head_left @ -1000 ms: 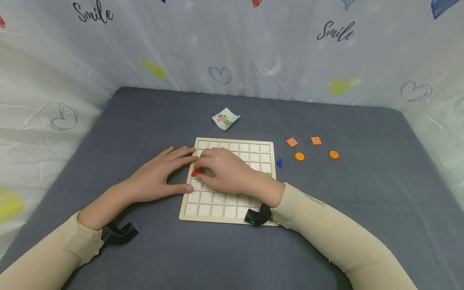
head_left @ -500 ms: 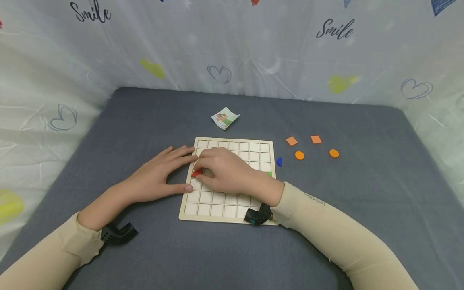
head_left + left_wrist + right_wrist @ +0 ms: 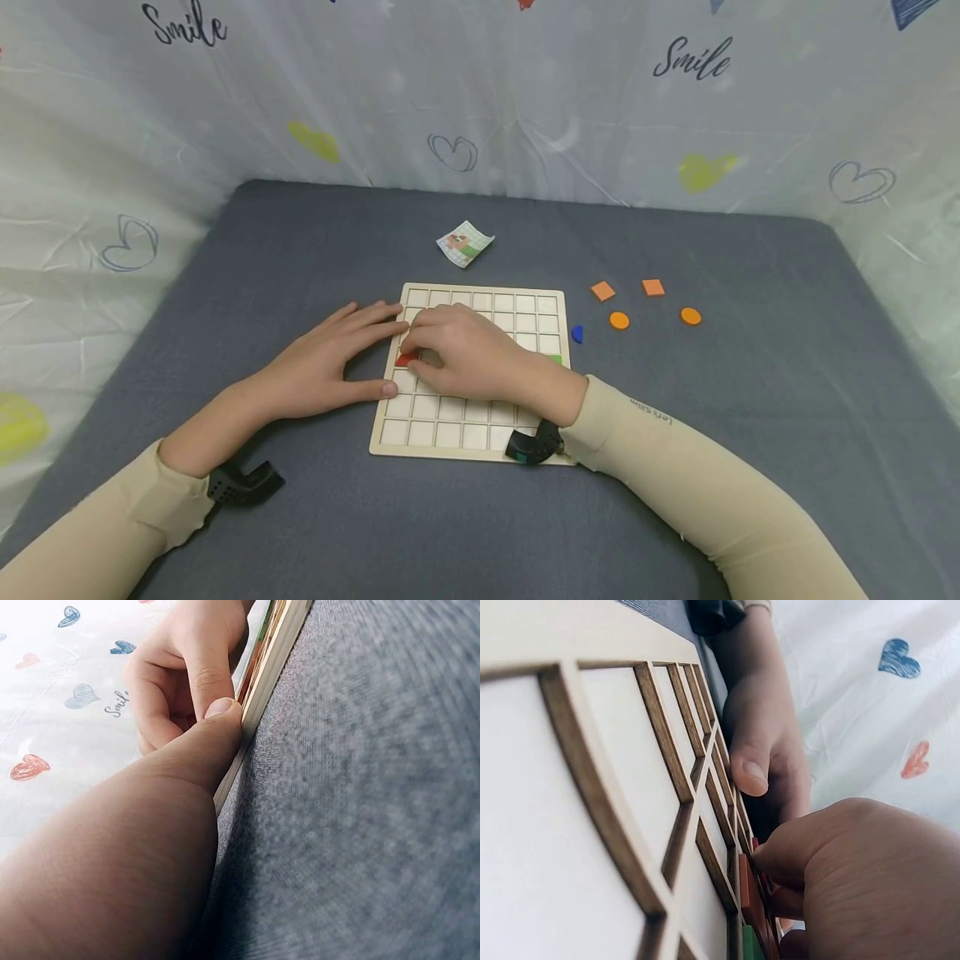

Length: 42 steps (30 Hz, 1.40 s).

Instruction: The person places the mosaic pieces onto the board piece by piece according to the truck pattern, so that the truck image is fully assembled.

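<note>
A dark grey cloth covers the table [image 3: 480,525], its far corners rounded, and a pale, creased sheet [image 3: 570,100] printed with hearts and the word "Smile" in 2 places hangs behind it and at both sides. Near the middle of the table lies a wooden grid board [image 3: 450,436], flat, with most of its visible cells bare and white. The red piece [image 3: 405,359] is in the board's leftmost column, and the right hand's [image 3: 467,354] grip is closed on it, thumb and fingers pinching. The left hand [image 3: 322,371] lies with fingers spread, its grip holding nothing, the thumb and fingertips touching the board's left edge. A green piece [image 3: 556,359] shows at the right column, partly behind the right wrist. Just beside the board's right edge sits a blue half-round piece [image 3: 577,334]; farther right on the cloth are 2 orange squares [image 3: 603,291] and 2 orange discs [image 3: 618,321], all apart. Beyond the board lies a curled patterned card [image 3: 465,244].
</note>
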{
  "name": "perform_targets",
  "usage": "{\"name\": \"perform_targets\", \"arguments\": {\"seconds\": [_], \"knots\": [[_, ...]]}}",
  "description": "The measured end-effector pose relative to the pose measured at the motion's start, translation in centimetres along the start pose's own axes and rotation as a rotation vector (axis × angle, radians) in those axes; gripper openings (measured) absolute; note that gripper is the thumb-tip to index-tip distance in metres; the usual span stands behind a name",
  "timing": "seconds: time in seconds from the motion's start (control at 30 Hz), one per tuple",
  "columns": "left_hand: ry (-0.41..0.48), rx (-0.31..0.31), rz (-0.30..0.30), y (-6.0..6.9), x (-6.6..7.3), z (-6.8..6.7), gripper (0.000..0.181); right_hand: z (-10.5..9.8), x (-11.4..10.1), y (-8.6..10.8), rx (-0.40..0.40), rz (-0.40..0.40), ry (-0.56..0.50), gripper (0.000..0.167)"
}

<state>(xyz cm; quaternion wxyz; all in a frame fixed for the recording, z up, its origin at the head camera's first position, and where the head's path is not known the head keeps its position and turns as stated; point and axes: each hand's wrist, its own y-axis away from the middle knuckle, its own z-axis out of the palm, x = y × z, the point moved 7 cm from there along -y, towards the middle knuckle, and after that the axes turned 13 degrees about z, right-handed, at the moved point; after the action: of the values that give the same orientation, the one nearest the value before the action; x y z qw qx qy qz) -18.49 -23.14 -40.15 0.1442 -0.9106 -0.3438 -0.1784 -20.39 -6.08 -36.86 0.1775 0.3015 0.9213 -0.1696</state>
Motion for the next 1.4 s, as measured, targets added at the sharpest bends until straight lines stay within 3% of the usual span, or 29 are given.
{"name": "perform_targets", "arguments": {"seconds": [0.37, 0.63, 0.87, 1.07, 1.4], "knots": [[0.005, -0.012, -0.005, -0.1, 0.1, -0.1, 0.088, -0.4, 0.0, 0.2, 0.012, 0.015, 0.028, 0.013], [0.004, -0.018, -0.005, -0.1, 0.0, -0.1, 0.087, -1.6, -0.1, 0.8, 0.068, 0.006, 0.003, 0.016], [0.000, -0.009, -0.014, -0.1, -0.2, 0.1, 0.088, -2.6, 0.8, 2.5, 0.081, 0.054, -0.026, 0.017], [0.004, -0.011, -0.004, -0.3, -0.2, 0.2, 0.088, -3.8, 1.9, 4.5, 0.139, 0.078, -0.054, 0.016], [-0.003, -0.017, -0.039, -0.1, -0.3, 0.1, 0.091, -5.6, 3.9, 6.7, 0.237, 0.137, -0.074, 0.017]]}}
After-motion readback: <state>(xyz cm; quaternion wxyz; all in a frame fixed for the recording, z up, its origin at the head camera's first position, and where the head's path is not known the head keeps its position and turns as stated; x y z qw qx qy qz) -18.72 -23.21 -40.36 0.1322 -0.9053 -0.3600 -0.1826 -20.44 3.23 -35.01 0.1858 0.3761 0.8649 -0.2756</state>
